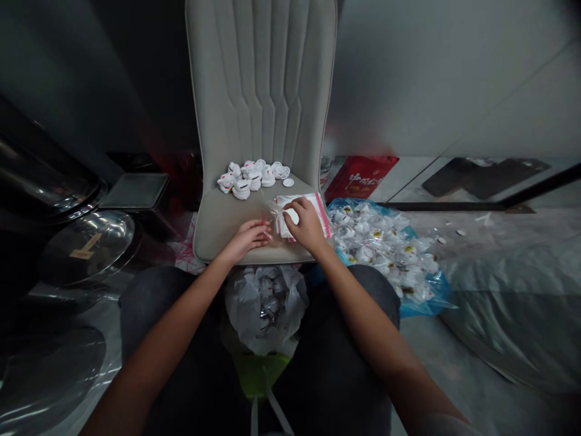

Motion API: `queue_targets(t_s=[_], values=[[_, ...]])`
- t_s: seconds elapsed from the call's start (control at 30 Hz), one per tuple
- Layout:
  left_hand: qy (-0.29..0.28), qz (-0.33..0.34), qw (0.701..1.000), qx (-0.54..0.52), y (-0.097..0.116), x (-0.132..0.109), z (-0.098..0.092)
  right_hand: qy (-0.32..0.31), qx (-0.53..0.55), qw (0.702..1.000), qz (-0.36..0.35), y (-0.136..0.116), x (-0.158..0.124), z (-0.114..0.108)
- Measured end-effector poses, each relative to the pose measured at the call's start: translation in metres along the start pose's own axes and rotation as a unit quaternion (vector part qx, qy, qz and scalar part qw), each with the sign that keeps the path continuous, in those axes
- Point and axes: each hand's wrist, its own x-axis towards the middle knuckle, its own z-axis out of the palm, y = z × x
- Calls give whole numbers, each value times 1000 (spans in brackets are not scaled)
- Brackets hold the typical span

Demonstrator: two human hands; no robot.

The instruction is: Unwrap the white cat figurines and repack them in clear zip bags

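A grey padded chair (227,233) stands in front of me. On the back of its seat lies a cluster of small white figures (254,178) with a white disc (288,182) beside them. A stack of clear bags with pink edges (321,209) lies at the seat's right side. My right hand (305,224) is over this stack, its thumb and fingers curved and apart, with clear plastic near the fingertips. My left hand (249,238) is left of the stack, fingers bent around something clear and thin, likely plastic.
A blue bag full of wrapped white figures (381,242) lies on the floor at right, near a red bag (363,177). Between my legs is a translucent bag (245,303) above a green container (261,372). Metal canisters (109,233) stand at left.
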Motion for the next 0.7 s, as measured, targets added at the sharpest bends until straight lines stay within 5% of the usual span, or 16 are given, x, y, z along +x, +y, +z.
queue_targets(t_s=[0.13, 0.2, 0.27, 0.37, 0.43, 0.57, 0.7], values=[[-53, -2, 983, 178, 18, 15, -17, 61, 35, 997, 10, -2, 2, -7], [-19, 50, 963, 263, 32, 32, -29, 91, 46, 995, 11, -3, 2, -10], [75, 143, 927, 339, 45, 54, -40, 95, 42, 995, 0, -2, 2, -11], [202, 242, 849, 425, 55, 87, -50, 45, 15, 999, -24, 6, 0, -7], [229, 242, 825, 457, 56, 105, -51, -24, -6, 999, -42, 15, -1, -2], [231, 199, 819, 487, 54, 122, -43, -148, -54, 985, -71, 32, -4, 10], [220, 207, 830, 468, 62, 121, -37, -169, -94, 979, -64, 39, -6, 18]])
